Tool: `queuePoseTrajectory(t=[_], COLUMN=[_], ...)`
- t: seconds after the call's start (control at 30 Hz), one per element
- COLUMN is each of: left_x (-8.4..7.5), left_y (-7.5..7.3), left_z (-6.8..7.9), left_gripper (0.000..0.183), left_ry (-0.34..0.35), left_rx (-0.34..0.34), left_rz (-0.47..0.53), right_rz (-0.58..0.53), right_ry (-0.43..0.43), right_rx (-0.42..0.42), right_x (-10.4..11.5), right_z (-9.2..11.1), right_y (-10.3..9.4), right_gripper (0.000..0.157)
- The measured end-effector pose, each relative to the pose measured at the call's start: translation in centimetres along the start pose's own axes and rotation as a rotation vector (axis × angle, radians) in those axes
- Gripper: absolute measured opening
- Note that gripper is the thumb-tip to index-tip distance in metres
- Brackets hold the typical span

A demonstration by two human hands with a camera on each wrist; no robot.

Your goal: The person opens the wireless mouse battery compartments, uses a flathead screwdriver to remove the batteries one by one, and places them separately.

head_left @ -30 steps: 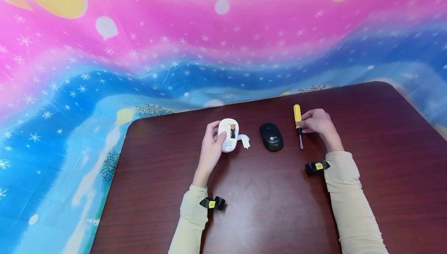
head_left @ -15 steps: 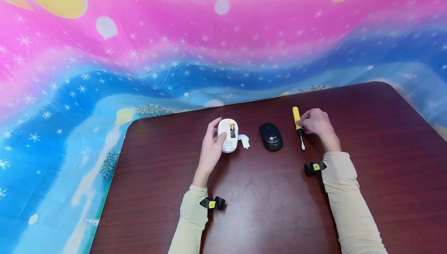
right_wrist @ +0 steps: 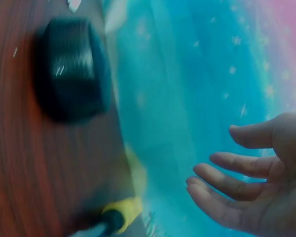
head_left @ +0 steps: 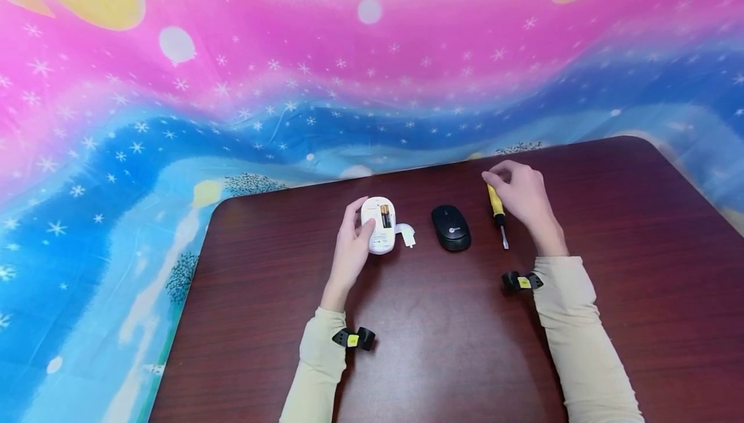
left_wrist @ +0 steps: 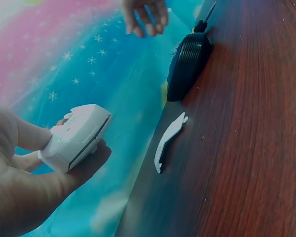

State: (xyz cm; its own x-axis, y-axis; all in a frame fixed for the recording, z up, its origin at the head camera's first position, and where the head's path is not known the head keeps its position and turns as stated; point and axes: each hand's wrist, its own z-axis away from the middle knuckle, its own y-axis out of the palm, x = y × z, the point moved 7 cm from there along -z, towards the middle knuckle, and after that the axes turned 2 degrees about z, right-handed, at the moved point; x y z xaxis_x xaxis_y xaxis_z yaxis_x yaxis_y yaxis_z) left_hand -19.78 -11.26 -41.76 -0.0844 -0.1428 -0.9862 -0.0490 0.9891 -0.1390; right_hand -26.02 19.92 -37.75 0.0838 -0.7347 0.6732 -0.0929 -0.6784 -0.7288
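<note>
My left hand [head_left: 351,242] grips a white computer mouse [head_left: 380,240] with its underside facing up, thumb across it. The battery bay in that underside is uncovered, and copper-topped black batteries [head_left: 386,216] show inside. The white battery cover [left_wrist: 168,140] lies on the table just right of this hand. Over the yellow-handled screwdriver [head_left: 497,206] hovers my right hand [head_left: 520,192], its fingers loosely bent with nothing between them in the right wrist view. The screwdriver lies on the table, tip towards me, the end of its handle partly hidden by that hand in the head view.
A black computer mouse [head_left: 451,228] sits on the table between the battery cover and the screwdriver. The dark wooden table [head_left: 442,345] has rounded far corners. Behind its far edge hangs a colourful printed cloth [head_left: 325,74].
My right hand has let go of the screwdriver and risen away from it, leaving it on the table, turned slightly. The left hand with the white mouse has barely moved.
</note>
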Motion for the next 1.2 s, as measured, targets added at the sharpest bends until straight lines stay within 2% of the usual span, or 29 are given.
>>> queuePoseTrajectory(t=[0.37,0.6,0.77,1.2], left_x=[0.2,0.1,0.1,0.2], left_y=[0.1,0.2,0.4,0.7], left_z=[0.0,0.1,0.0,0.0], left_gripper=[0.042,0.04,0.041,0.041], left_ry=[-0.015,-0.019,-0.027,-0.05], left_rx=[-0.032,-0.033,-0.031,-0.028], left_rz=[0.066,0.095,0.108,0.141], right_rz=[-0.108,-0.16,-0.189,-0.331], right_ry=[-0.146,-0.22,-0.289,-0.405], right_rx=[0.04,0.125,0.162,0.172], right_x=[5.6,7.9,9.1,10.7], right_z=[1.3,2.0,2.5,3.5], right_y=[1.8,4.2,5.7,9.0], right_gripper=[0.032,0.032,0.038,0.043])
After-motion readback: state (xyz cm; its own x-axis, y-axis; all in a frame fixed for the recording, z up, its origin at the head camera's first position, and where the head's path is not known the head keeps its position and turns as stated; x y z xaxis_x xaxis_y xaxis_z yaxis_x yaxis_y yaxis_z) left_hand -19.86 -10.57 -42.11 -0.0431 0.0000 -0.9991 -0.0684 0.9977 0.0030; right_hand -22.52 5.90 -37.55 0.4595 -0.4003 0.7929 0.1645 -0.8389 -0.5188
